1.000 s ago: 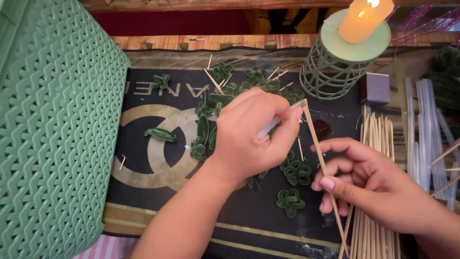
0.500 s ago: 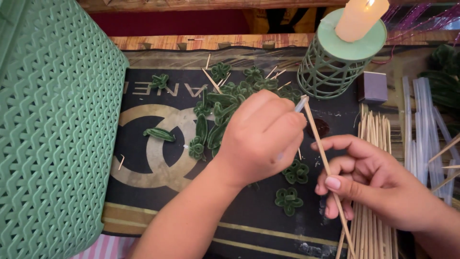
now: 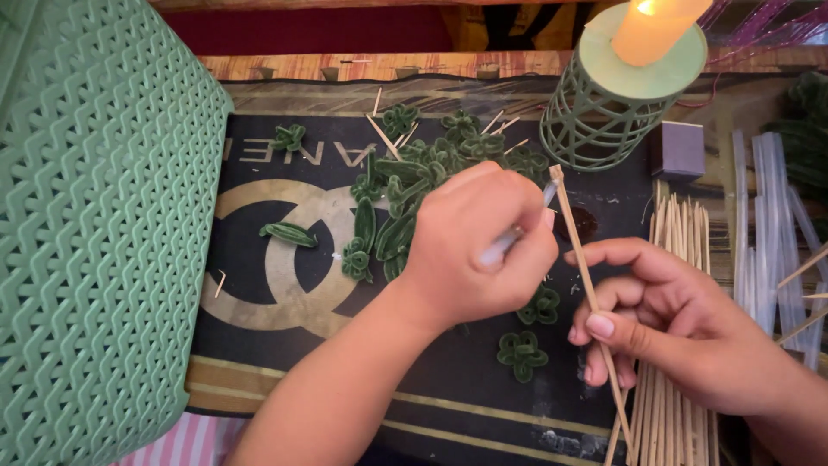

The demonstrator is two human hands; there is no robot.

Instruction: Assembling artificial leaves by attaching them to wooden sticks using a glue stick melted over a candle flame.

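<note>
- The desk (image 3: pixel 483 65) shows as a wooden strip along the far edge.
- A black mat (image 3: pixel 285 388) with gold bands and a pale ring emblem covers most of it.
- A green woven basket (image 3: pixel 95 242) stands at the left.
- Green fuzzy leaf and flower shapes (image 3: pixel 405 185) lie in a heap at the mat's far middle, with a few loose ones nearer.
- A bundle of wooden sticks (image 3: pixel 677 233) lies at the right, clear tubes (image 3: pixel 768 216) just beside it.
- A green wire candle stand (image 3: pixel 604 121) sits far right.

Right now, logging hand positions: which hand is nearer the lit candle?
Left. The left hand lies just below-left of the candle on its green stand; the right hand sits lower, farther off, holding a stick.
</note>
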